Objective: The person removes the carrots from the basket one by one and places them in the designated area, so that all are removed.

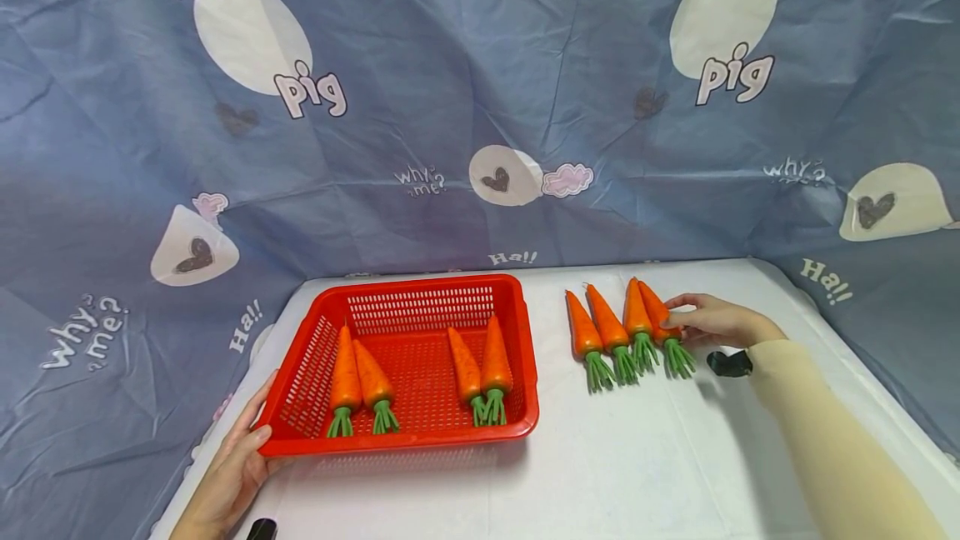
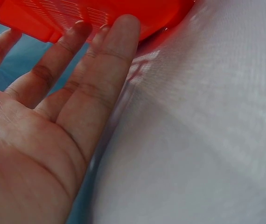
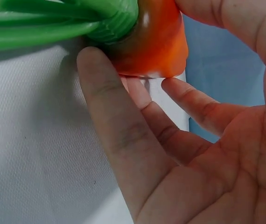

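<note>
Red basket: the red basket (image 1: 405,442) is standing on the left part of the white tabletop (image 1: 600,465), its slotted walls sloping outward.
Left pair of carrots: this left pair of carrots (image 1: 346,377) is lying inside the basket's left half, green tops pointing toward the near side.
Right pair of carrots: this right pair of carrots (image 1: 495,361) is lying near the basket's right wall, green tops likewise pointing nearward.
Left hand: the left hand (image 1: 238,457) is touching the basket at its near left corner, fingers stretching fairly straight along the outside (the left wrist view is showing fingertips meeting the red plastic).
Right hand: the right hand (image 1: 716,319) is holding the rightmost carrot, thumb and fingers bending loosely around it, the palm standing away.
Rightmost carrot: the rightmost carrot (image 1: 654,307) is ending a row on the tabletop, right of the basket.
Remaining row: three other carrots (image 1: 607,323) are lying just to its left, orange tips pointing away.
Sleeve: a cream sleeve (image 1: 840,432) is covering the right forearm.
Backdrop: a blue-grey printed backdrop (image 1: 420,48) is hanging behind, bearing "pig" lettering.
</note>
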Tool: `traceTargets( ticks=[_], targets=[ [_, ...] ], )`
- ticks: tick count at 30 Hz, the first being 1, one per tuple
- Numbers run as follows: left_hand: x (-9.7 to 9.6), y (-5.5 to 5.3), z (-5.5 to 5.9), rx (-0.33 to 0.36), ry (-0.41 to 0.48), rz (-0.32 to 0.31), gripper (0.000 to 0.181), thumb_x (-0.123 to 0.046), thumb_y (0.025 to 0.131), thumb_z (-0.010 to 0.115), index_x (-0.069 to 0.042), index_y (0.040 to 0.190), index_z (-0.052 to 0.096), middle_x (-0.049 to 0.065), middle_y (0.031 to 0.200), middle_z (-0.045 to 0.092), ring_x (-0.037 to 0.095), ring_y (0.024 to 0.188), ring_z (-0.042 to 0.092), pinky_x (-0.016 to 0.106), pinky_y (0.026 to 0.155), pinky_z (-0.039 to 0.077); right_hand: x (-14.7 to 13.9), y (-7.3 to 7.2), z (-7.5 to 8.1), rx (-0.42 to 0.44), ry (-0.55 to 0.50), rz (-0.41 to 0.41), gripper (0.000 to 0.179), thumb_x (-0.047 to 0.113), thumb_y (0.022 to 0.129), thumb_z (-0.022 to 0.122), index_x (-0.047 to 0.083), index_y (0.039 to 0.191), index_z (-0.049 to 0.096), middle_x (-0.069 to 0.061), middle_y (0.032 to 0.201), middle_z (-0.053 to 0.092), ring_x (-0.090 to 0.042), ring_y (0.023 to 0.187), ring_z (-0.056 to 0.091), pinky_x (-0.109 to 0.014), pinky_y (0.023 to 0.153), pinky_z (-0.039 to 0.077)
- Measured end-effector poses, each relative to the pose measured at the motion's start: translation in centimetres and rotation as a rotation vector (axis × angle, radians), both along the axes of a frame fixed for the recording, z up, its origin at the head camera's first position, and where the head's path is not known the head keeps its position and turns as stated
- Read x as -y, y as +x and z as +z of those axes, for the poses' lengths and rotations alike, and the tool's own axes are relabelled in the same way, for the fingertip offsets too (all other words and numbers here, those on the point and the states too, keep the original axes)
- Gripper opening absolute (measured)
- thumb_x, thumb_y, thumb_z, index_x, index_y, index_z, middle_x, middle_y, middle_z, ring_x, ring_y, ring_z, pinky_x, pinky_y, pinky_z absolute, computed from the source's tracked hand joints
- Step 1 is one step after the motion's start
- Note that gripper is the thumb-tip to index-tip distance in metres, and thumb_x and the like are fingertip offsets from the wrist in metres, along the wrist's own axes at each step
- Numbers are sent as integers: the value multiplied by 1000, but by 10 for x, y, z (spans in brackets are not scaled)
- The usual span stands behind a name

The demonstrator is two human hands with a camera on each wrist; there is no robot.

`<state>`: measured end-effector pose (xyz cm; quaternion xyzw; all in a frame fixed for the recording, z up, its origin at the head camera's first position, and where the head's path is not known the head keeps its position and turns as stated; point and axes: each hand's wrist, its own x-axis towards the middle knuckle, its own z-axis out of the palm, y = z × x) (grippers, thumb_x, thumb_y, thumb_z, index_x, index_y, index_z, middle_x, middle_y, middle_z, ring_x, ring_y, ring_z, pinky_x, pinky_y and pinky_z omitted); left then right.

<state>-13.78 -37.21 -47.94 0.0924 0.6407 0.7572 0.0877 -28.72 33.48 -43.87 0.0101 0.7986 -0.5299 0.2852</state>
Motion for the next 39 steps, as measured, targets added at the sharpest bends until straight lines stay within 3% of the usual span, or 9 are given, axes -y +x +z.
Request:
traceTargets(
  ticks=[13,24,33,36,39],
  targets=[
    [-1,-1,0,-1,-21,6,63,-14,108,31,-32,163,7,-23,145,41,5,122,62,32,93,57,-5,-1,1,44,36,6,80,29,97,64,-3,153,17,-2,94,66,-12,80,62,-32,84,58],
    [0,0,-1,-9,-11,6,62,-13,108,29,-32,162,7,-23,145,43,2,123,60,31,93,56,-9,-1,4,25,27,9,78,28,99,62,-4,154,16,-2,92,62,-11,83,63,-34,88,58],
    [0,0,-2,-5,-3,-11,62,-13,108,29,-33,162,7,-23,146,43,3,123,61,30,94,56,-11,3,13,-20,77,20,76,31,101,58,-5,154,16,-1,97,65,-15,88,63,-33,87,55],
    [1,0,-1,-4,-7,-3,62,-13,108,30,-33,162,7,-23,146,43,3,123,61,30,94,56,-12,2,17,-51,91,27,74,30,101,56,-5,153,17,-1,105,67,-14,91,62,-34,88,54],
    [1,0,0,-1,-15,10,62,-14,108,31,-32,162,8,-23,145,45,3,122,61,30,93,56,-12,0,21,-83,109,29,72,30,101,55,-6,153,19,-10,123,65,-14,93,60,-33,88,53]
  ],
)
